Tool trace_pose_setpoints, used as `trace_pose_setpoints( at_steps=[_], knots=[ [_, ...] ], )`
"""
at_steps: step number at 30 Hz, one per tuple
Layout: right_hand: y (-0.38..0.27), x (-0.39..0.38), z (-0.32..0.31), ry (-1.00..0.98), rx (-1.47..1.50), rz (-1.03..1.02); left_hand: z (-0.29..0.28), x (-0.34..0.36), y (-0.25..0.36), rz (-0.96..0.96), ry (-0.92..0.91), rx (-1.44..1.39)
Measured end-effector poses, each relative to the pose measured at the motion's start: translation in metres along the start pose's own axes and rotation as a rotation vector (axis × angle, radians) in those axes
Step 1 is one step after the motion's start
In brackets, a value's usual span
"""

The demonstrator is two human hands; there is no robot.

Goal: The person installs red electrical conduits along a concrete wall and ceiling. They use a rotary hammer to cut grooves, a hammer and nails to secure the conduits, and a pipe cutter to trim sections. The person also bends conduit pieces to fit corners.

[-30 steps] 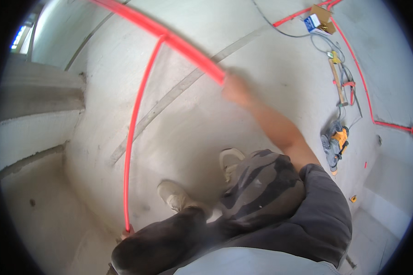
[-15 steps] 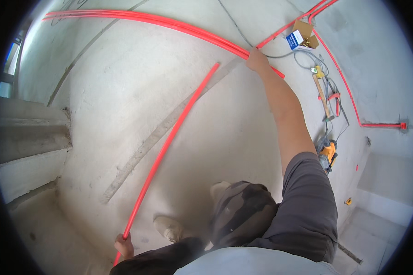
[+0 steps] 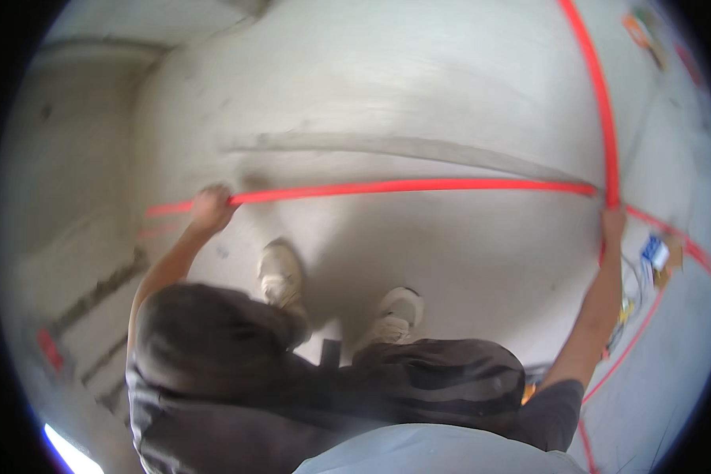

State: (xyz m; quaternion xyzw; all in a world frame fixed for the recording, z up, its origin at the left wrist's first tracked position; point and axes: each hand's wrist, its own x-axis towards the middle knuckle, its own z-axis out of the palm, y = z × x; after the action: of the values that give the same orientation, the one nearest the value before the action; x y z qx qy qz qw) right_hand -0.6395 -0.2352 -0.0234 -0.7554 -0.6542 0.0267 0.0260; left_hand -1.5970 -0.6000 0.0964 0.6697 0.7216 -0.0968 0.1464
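Note:
A long red pipe point(image 3: 411, 186) lies roughly crosswise above my shoes, with my left hand point(image 3: 212, 207) closed around it toward its left end. At the right, a second length of red piping point(image 3: 596, 87), looking like a bundle, runs up out of view; my right hand point(image 3: 612, 223) is closed on it, close beside the first pipe’s right end. The pale concrete floor point(image 3: 403, 245) has a darker grey filled strip point(image 3: 450, 158) beyond the held pipe. The picture is smeared by motion.
A box with blue and white panels point(image 3: 656, 251), grey cables and partly hidden yellow-orange tools sit at the right. Thinner red conduit point(image 3: 640, 332) runs along there. Concrete steps or ledges with dark grooves point(image 3: 95, 292) and a red fitting point(image 3: 51, 347) are at the left.
The view has turned, so the left-hand pipe lies more crosswise and the right-hand piping points upward. My left hand has risen in view from the lower edge, still gripping its pipe.

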Motion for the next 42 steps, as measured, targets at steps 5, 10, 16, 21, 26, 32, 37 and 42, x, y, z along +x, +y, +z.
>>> trace_pose_setpoints(
  at_steps=[5,10,16,21,26,32,37,42],
  knots=[
    [-0.059,-0.039,-0.074,-0.191,0.258,0.074,-0.015,0.049,0.027,0.108,0.196,-0.051],
    [-0.117,-0.064,-0.108,-0.361,0.434,0.092,0.007,0.092,0.060,0.119,0.155,-0.098],
    [-0.120,-0.102,-0.119,-0.459,0.652,-0.041,0.012,0.164,0.121,0.217,0.082,-0.151],
    [-0.148,-0.083,-0.094,-0.576,0.911,0.381,0.023,0.168,0.119,0.177,0.134,-0.162],
    [-0.157,-0.109,-0.097,-0.454,0.629,0.238,0.019,0.177,0.124,0.206,0.114,-0.193],
    [-0.151,-0.100,-0.105,-0.620,0.694,0.252,0.014,0.175,0.124,0.234,0.134,-0.203],
    [-0.144,-0.082,-0.088,-0.488,0.996,0.519,0.015,0.173,0.138,0.285,0.187,-0.249],
    [-0.114,-0.082,-0.033,-0.308,1.268,0.589,0.014,0.179,0.157,0.406,0.209,-0.335]
  ],
)
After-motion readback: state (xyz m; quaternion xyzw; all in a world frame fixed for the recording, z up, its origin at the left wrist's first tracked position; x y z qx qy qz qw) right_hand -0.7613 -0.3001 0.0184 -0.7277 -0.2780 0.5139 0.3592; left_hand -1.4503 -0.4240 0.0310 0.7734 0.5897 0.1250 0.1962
